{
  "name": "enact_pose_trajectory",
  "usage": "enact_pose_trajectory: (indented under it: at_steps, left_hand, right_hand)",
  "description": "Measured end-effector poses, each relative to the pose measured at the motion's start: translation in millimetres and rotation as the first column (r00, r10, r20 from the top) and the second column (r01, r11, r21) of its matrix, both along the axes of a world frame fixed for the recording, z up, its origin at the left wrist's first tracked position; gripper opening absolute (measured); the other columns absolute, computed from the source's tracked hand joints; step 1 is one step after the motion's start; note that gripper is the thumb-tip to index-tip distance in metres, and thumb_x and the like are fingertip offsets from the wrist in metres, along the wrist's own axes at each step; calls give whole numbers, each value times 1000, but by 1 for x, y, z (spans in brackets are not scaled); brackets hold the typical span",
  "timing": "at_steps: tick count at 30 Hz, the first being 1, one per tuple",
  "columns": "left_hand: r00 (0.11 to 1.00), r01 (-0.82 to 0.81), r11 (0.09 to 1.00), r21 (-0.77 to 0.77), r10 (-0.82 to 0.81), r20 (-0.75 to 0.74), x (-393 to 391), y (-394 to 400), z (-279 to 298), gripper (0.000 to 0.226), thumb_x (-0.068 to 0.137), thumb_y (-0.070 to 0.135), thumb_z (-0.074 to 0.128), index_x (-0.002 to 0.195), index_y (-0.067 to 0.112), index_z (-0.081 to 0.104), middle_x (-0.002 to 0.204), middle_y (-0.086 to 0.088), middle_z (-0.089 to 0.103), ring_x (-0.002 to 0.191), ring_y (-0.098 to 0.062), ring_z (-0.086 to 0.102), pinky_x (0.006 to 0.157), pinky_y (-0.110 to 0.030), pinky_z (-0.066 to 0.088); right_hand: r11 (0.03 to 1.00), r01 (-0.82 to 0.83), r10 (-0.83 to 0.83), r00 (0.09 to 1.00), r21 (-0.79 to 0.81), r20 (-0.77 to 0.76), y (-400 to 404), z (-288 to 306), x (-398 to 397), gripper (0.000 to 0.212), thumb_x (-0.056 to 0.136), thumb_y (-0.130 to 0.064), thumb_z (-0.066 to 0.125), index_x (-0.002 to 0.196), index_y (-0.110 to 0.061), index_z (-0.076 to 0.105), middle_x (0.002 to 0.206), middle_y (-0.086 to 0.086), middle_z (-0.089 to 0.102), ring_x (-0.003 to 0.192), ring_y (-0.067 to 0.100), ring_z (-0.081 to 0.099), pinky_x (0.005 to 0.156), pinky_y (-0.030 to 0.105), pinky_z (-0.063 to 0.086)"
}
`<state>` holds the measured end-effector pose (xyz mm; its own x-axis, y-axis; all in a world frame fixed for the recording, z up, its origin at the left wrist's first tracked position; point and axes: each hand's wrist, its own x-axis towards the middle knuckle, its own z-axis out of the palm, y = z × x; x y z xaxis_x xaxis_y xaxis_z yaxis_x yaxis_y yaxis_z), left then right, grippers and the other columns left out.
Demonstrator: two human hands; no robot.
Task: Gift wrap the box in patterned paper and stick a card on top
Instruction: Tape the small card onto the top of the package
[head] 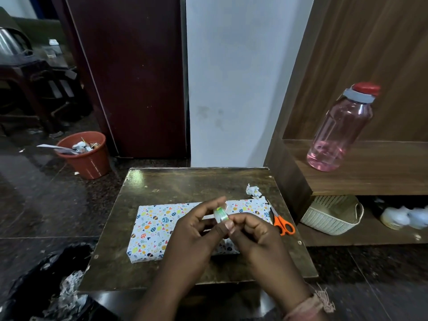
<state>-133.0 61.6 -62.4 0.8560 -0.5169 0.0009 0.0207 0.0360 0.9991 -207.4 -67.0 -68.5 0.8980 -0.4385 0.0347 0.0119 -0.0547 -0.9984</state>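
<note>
- Box (157, 230): wrapped in white patterned paper, lies flat on the small dark table (176, 184), long side running from the left part toward the right edge; its near-right portion is hidden behind the hands
- Left hand (196, 235): raised above the box, fingers curled, thumb and fingertips pinching a small roll of clear tape (221, 215) with a green core
- Right hand (252, 237): raised beside the left hand, fingers curled inward, thumb and forefinger at the lower edge of the tape roll; whether they pinch a free tape end cannot be told
- Both hands meet at the roll, above the middle-right part of the box
- Scissors (281, 222): orange handles, lying on the table near its right edge, just beside the right end of the box, blades pointing toward the far edge
- Crumpled paper scrap (253, 189): same pattern, on the table near the far right corner, just beyond the box
- Card: none identifiable on the visible top face of the box
- Pink water bottle (340, 130): upright on the wooden shelf to the right of the table
- Cream woven basket (331, 218): on the lower shelf, right of the table
- Terracotta-coloured bin (85, 156): on the floor left of the table's far edge, holding paper waste
</note>
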Motion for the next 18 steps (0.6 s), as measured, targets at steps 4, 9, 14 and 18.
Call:
enact_pose_trajectory:
  at_steps: [4, 9, 14, 18]
  left_hand:
    - [998, -57, 997, 48, 56, 22, 1, 1, 4, 41, 86, 15, 80, 120, 37, 72, 105, 6, 78, 100, -11, 73, 80, -18, 56]
    - [996, -73, 991, 112, 66, 61, 1, 3, 1, 42, 88, 18, 80, 117, 47, 71, 107, 4, 76, 96, -14, 74, 86, -36, 60]
    - [993, -69, 984, 163, 51, 111, 0, 2, -3, 41, 89, 20, 79, 117, 49, 70, 104, 9, 74, 87, -19, 73, 74, -30, 56]
    - [983, -109, 975, 195, 76, 168, -2, 2, -2, 27, 87, 21, 79, 107, 39, 72, 84, 10, 73, 64, -9, 63, 62, -20, 47]
  right_hand:
    - [998, 65, -64, 998, 10, -13, -2, -1, 5, 18, 100, -22, 61, 93, -23, 78, 74, -15, 70, 68, 3, 61, 69, 23, 45]
    - [990, 108, -111, 994, 95, 25, -3, 3, 15, 26, 94, -40, 69, 89, -16, 77, 71, 12, 59, 61, 14, 43, 57, 30, 37]
    - [979, 85, -94, 995, 188, 40, -1, 1, 16, 10, 92, -13, 70, 85, -13, 77, 66, 3, 63, 59, 13, 44, 51, 20, 39]
    - [978, 106, -126, 986, 179, 105, -3, 3, 17, 10, 91, -11, 72, 82, -13, 77, 65, -4, 65, 56, 3, 52, 55, 15, 42]
